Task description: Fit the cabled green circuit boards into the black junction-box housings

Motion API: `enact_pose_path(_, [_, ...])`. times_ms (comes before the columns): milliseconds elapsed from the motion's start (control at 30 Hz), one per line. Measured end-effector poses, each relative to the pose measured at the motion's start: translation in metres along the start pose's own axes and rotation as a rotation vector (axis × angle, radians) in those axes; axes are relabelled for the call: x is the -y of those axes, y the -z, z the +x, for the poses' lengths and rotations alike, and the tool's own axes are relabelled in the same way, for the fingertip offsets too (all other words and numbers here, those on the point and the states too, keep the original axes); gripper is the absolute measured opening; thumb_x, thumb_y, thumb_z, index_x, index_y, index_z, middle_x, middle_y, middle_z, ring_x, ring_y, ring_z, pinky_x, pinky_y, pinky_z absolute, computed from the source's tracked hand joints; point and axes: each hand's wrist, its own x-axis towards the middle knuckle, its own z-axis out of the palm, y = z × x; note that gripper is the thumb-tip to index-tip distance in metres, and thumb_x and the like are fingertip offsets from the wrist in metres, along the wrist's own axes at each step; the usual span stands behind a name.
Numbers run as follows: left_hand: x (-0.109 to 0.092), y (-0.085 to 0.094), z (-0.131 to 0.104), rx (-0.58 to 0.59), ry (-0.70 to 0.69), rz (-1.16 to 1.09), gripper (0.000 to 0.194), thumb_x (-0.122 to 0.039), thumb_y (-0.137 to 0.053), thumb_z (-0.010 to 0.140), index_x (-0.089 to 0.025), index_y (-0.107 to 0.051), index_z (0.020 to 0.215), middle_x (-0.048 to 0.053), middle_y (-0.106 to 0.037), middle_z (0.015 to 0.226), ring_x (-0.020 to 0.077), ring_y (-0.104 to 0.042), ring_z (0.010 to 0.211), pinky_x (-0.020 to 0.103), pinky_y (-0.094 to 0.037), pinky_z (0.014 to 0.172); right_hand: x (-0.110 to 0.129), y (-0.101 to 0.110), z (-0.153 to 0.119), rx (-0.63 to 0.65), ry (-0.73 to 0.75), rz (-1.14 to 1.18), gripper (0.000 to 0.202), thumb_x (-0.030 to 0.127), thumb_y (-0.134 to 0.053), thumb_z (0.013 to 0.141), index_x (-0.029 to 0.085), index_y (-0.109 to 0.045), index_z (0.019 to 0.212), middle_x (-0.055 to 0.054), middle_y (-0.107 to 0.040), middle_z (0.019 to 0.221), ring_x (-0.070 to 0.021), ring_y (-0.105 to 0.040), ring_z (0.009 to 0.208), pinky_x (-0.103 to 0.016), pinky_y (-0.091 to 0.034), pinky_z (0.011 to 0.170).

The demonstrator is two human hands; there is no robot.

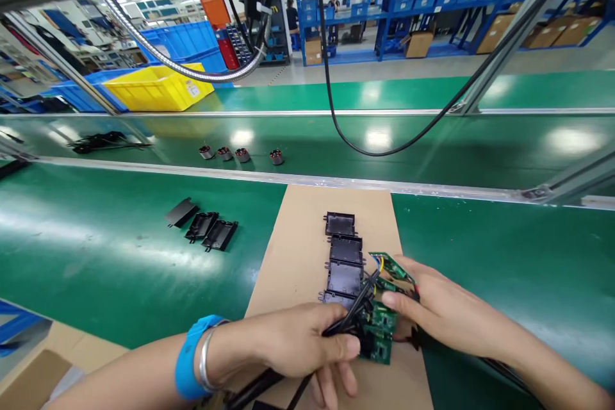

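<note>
My left hand (pixel 298 336), with a blue band and a silver bangle at the wrist, is closed round a bundle of black cables (pixel 358 304). Several green circuit boards (pixel 381 333) hang at the cable ends, joined by thin coloured wires. Thumb and fingers of my right hand (pixel 444 301) grip a circuit board (pixel 394 268) in that cluster by its right side. Just beyond my hands, open black plastic cases (pixel 344 278) lie in a column on a cardboard sheet (pixel 288 256). The nearest case is partly hidden by the cables and my left hand.
More black case parts (pixel 220 235) lie left on the green bench (pixel 96 243). Behind a metal rail (pixel 240 176) are small round motor-like parts (pixel 242 154) and a dark cable bundle (pixel 103 141). A black cable (pixel 375 152) hangs across ahead. A yellow bin (pixel 158 88) stands back left.
</note>
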Motion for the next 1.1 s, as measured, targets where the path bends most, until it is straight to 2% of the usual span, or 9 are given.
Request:
enact_pose_path(100, [-0.010, 0.009, -0.021, -0.163, -0.093, 0.479, 0.038, -0.052, -0.037, 0.095, -0.018, -0.055, 0.092, 0.004, -0.064, 0.077, 0.0135, -0.053, 0.056, 0.025, -0.038, 0.053, -0.005, 0.011, 0.001, 0.033, -0.041, 0.043, 0.030, 0.042, -0.037, 0.097, 0.021, -0.058, 0.093, -0.005, -0.059, 0.103, -0.0175, -0.057, 0.093, -0.030, -0.047, 0.083])
enact_pose_path(233, [-0.019, 0.023, -0.040, -0.376, -0.238, 1.020, 0.037, -0.033, -0.035, 0.097, -0.019, -0.058, 0.071, 0.000, -0.058, 0.064, 0.0142, -0.052, 0.059, 0.026, -0.033, 0.057, -0.005, 0.014, 0.007, -0.127, -0.028, 0.101, 0.034, 0.046, -0.038, 0.097, 0.021, -0.059, 0.089, -0.003, -0.060, 0.086, -0.0172, -0.056, 0.079, -0.029, -0.043, 0.070])
enact_pose_path(333, [-0.022, 0.030, -0.035, -0.568, -0.296, 0.916, 0.029, -0.039, -0.038, 0.098, -0.021, -0.061, 0.104, 0.002, -0.066, 0.083, 0.0156, -0.060, 0.072, 0.026, -0.041, 0.066, 0.008, 0.013, 0.020, -0.251, -0.067, 0.064, 0.035, 0.047, -0.039, 0.096, 0.021, -0.059, 0.083, 0.000, -0.056, 0.071, -0.0151, -0.050, 0.065, -0.027, -0.037, 0.059])
enact_pose_path(433, [-0.027, 0.037, -0.014, -0.666, -0.422, 0.627, 0.067, -0.049, -0.066, 0.080, -0.020, -0.039, 0.134, 0.006, -0.065, 0.104, 0.0165, -0.062, 0.081, 0.028, -0.047, 0.071, 0.021, 0.016, 0.035, -0.264, -0.025, 0.092, 0.031, 0.045, -0.040, 0.096, 0.022, -0.061, 0.090, 0.001, -0.058, 0.072, -0.0142, -0.051, 0.064, -0.027, -0.036, 0.059])
enact_pose_path(467, [-0.029, 0.040, -0.007, -0.663, -0.456, 0.540, 0.070, -0.046, -0.069, 0.078, -0.018, -0.039, 0.134, 0.007, -0.065, 0.103, 0.0162, -0.063, 0.080, 0.028, -0.049, 0.070, 0.023, 0.019, 0.040, -0.245, -0.008, 0.108, 0.030, 0.044, -0.041, 0.096, 0.023, -0.062, 0.095, 0.001, -0.059, 0.073, -0.0140, -0.052, 0.065, -0.026, -0.037, 0.059])
enact_pose_path(600, [-0.035, 0.066, 0.009, -0.595, -0.480, 0.403, 0.029, -0.028, -0.051, 0.090, -0.016, -0.056, 0.115, 0.005, -0.067, 0.092, 0.0144, -0.063, 0.075, 0.028, -0.051, 0.069, 0.016, 0.034, 0.062, -0.098, 0.010, 0.087, 0.032, 0.044, -0.040, 0.095, 0.025, -0.064, 0.105, 0.001, -0.060, 0.074, -0.0140, -0.054, 0.066, -0.026, -0.039, 0.060])
enact_pose_path(733, [-0.041, 0.098, 0.014, -0.634, -0.555, 0.580, 0.024, -0.023, -0.056, 0.087, -0.017, -0.061, 0.110, 0.005, -0.067, 0.099, 0.0158, -0.061, 0.090, 0.030, -0.049, 0.082, 0.004, 0.041, 0.088, -0.142, 0.023, -0.071, 0.031, 0.033, -0.038, 0.095, 0.021, -0.067, 0.098, -0.005, -0.061, 0.086, -0.0174, -0.058, 0.079, -0.031, -0.043, 0.074])
enact_pose_path(933, [-0.043, 0.132, 0.035, -0.692, -0.535, 0.614, 0.016, -0.020, -0.055, 0.086, -0.014, -0.066, 0.095, 0.004, -0.069, 0.092, 0.0144, -0.063, 0.082, 0.027, -0.049, 0.074, -0.003, 0.038, 0.114, -0.053, -0.036, 0.034, 0.038, 0.022, -0.038, 0.092, 0.030, -0.055, 0.125, 0.002, -0.066, 0.086, -0.0148, -0.060, 0.075, -0.029, -0.047, 0.069])
enact_pose_path(1100, [-0.037, 0.145, 0.048, -0.827, -0.666, 0.820, 0.019, -0.018, -0.057, 0.083, -0.018, -0.071, 0.096, 0.004, -0.071, 0.093, 0.0155, -0.065, 0.084, 0.027, -0.052, 0.073, -0.009, 0.040, 0.127, 0.100, 0.067, 0.026, 0.045, 0.014, -0.037, 0.089, 0.034, -0.066, 0.117, 0.005, -0.064, 0.123, -0.0174, -0.059, 0.112, -0.033, -0.047, 0.094])
